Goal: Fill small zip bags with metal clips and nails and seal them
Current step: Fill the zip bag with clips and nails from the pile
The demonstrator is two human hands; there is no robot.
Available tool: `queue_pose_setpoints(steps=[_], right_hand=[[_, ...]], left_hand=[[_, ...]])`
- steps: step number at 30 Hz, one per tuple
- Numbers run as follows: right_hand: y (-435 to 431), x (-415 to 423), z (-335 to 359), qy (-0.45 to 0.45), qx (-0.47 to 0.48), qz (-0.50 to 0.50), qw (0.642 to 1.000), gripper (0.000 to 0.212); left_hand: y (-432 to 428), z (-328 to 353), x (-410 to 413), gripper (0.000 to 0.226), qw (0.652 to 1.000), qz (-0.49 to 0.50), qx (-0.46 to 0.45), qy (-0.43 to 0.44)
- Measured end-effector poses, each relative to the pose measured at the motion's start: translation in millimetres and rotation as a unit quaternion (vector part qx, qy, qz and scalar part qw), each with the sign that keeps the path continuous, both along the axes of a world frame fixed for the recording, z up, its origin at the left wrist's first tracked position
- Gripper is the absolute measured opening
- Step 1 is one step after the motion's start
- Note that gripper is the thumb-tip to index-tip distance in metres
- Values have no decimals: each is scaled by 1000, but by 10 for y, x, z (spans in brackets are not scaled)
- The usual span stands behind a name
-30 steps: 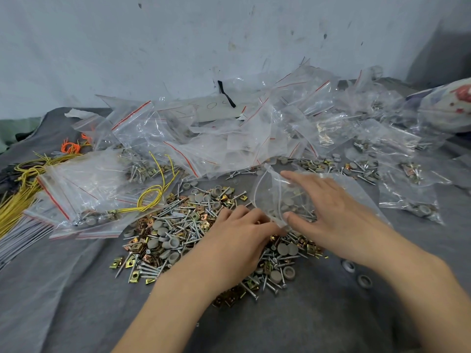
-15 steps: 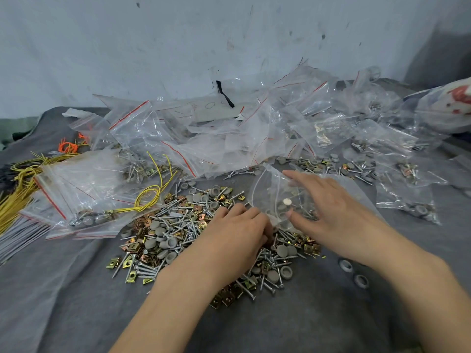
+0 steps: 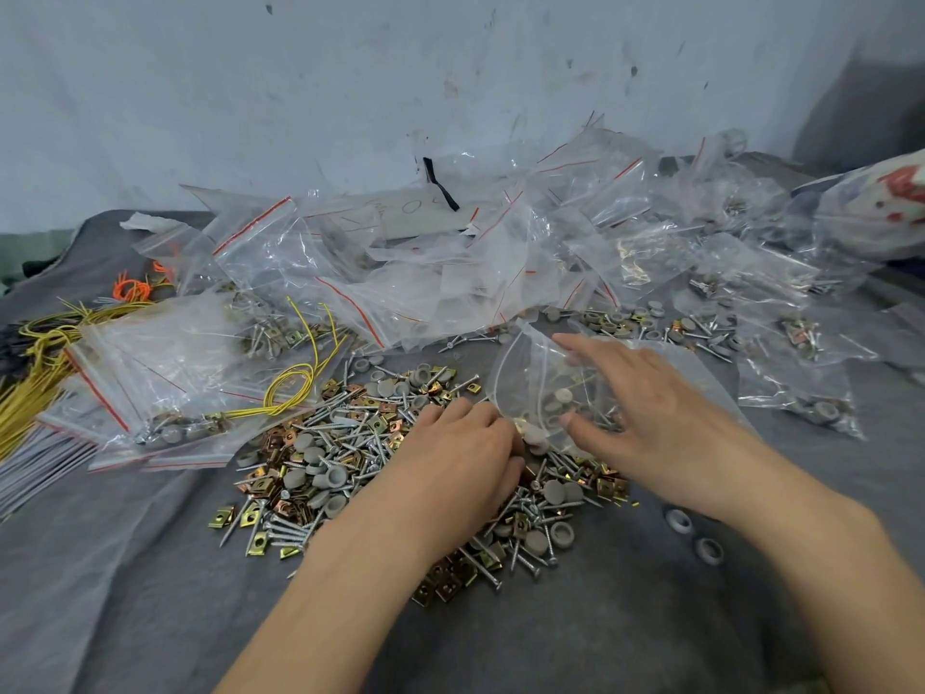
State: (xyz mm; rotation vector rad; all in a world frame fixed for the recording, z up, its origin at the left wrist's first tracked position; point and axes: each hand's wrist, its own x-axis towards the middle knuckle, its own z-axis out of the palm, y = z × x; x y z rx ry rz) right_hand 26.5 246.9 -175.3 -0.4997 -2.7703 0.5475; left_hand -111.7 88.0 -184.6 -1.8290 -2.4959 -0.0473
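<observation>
Glossy plastic bags [image 3: 400, 273], matt cloth [image 3: 600, 633]

Toward the person from the left hand [image 3: 463, 465] and right hand [image 3: 650, 418], bare grey cloth [image 3: 610, 638] lies open. Beyond both hands, heaped zip bags [image 3: 425, 278] block passage. Loose clips and nails [image 3: 320, 458] crowd the left hand's left.
</observation>
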Motion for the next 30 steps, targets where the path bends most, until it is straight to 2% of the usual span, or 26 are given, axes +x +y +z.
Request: queue_pose_setpoints(steps=[9, 13, 16, 19, 21, 26, 30], right_hand=[[-6, 4, 10, -4, 3, -1, 1000, 70], [-4, 5, 5, -5, 2, -2, 1000, 69], [1, 9, 5, -9, 3, -2, 1000, 70], [12, 18, 9, -9, 7, -1, 1000, 69], [12, 19, 15, -9, 8, 0, 1000, 69], [-14, 15, 23, -8, 11, 2, 1000, 68], [-28, 19, 30, -13, 14, 2, 1000, 68]], left_hand=[[72, -67, 13, 23, 998, 17, 57, 10], [130, -98, -36, 15, 999, 11, 52, 13], [97, -32, -106, 19, 993, 11, 64, -103], [10, 27, -176, 18, 965, 36, 110, -234], [-47, 39, -216, 17, 946, 50, 139, -290], [-112, 28, -267, 13, 917, 58, 190, -345], [-118, 35, -279, 11, 910, 72, 218, -346]])
